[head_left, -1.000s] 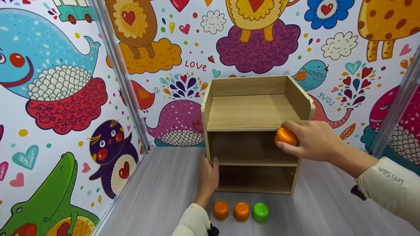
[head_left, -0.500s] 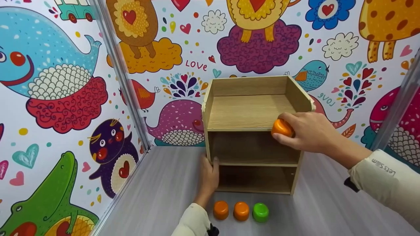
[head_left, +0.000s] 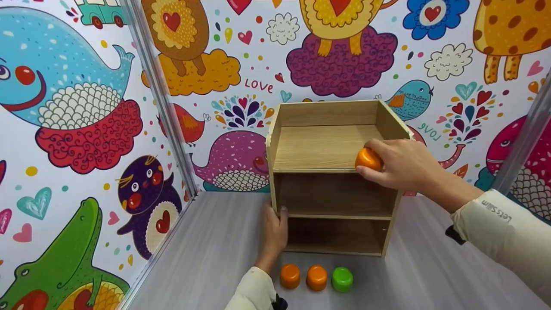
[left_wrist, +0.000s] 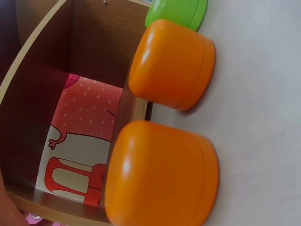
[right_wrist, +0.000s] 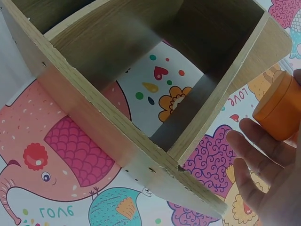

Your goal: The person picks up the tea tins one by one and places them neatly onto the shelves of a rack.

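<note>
A three-level wooden shelf (head_left: 331, 168) stands on the table against the patterned back wall. My left hand (head_left: 274, 230) grips its left side panel low down, thumb at the front edge. My right hand (head_left: 402, 163) pinches a glossy orange rounded cylinder (head_left: 369, 159) by the front edge of the top board, near the right side. In the right wrist view the held orange cylinder (right_wrist: 281, 107) is between thumb and fingers, partly out of frame. Before the shelf sit two more orange cylinders (head_left: 290, 276) and a green one (head_left: 342, 279), in a row.
The grey table (head_left: 206, 258) extends on both sides of the shelf. Metal posts (head_left: 161, 99) stand at the wall joints to left and right. The shelf's side panels rise above the top board.
My right hand has risen with the orange cylinder and shifted slightly left, from before the middle opening to the top board's edge. My left hand stays on the side panel.
</note>
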`<state>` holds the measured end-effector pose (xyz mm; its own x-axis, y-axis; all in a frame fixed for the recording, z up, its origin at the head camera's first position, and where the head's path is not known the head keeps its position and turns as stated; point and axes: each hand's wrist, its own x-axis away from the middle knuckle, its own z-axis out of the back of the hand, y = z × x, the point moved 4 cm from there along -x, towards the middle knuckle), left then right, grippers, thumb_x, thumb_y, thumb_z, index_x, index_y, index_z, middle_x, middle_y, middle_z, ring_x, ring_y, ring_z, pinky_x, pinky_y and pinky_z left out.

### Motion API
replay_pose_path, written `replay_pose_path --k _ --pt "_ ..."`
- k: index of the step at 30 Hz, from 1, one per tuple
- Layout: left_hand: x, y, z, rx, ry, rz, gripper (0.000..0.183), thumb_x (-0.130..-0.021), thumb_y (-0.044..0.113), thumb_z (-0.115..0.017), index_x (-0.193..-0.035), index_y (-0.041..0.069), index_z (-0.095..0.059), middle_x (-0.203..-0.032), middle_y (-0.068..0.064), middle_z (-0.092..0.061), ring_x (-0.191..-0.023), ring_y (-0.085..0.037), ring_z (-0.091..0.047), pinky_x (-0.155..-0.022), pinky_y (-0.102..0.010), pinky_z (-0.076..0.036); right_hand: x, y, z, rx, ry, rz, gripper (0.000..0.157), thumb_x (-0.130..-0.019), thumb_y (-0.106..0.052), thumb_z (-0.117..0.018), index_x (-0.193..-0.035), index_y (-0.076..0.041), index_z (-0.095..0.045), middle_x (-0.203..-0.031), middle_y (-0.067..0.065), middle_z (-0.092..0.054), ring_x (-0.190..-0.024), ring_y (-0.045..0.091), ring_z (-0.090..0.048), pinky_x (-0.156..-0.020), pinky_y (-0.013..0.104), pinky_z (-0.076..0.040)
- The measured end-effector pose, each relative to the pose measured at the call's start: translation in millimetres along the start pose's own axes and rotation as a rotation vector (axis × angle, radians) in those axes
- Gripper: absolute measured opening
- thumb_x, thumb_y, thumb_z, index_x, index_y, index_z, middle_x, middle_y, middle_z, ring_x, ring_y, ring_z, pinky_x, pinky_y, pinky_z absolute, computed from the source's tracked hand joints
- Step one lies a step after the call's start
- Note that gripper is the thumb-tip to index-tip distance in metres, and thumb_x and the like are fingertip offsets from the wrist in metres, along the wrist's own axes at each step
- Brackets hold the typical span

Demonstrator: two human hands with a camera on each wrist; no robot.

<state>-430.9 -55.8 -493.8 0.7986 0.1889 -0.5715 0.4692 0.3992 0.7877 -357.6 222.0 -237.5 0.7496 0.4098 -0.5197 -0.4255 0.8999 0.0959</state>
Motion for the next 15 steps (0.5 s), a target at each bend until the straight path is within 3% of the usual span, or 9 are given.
replay_pose_path --k 11,15 --pt "2.5 -2.4 -1.1 0.027 -0.019 0.026 0.043 -0.099 0.035 -0.044 -0.129 0.005 -0.036 -0.109 -0.01 -0.049 -0.103 -0.023 -0.048 -0.089 -0.042 -0.038 -10 5 -2.4 -0.025 -0.013 -0.014 0.052 -0.083 -0.066 -0.05 -0.108 -0.021 -0.056 -0.069 -0.002 -0.054 -0.058 0.016 -0.046 -0.052 0.029 -0.036" --pt "1.1 -0.6 -1.0 0.038 -0.018 0.008 0.041 -0.099 0.033 -0.044 -0.128 0.006 -0.037 -0.108 -0.008 -0.048 -0.1 -0.021 -0.047 -0.087 -0.04 -0.038 -13 9 -2.3 -0.023 -0.012 -0.032 0.051 -0.083 -0.065 -0.05 -0.107 -0.02 -0.056 -0.068 -0.001 -0.054 -0.059 0.017 -0.046 -0.052 0.029 -0.036"
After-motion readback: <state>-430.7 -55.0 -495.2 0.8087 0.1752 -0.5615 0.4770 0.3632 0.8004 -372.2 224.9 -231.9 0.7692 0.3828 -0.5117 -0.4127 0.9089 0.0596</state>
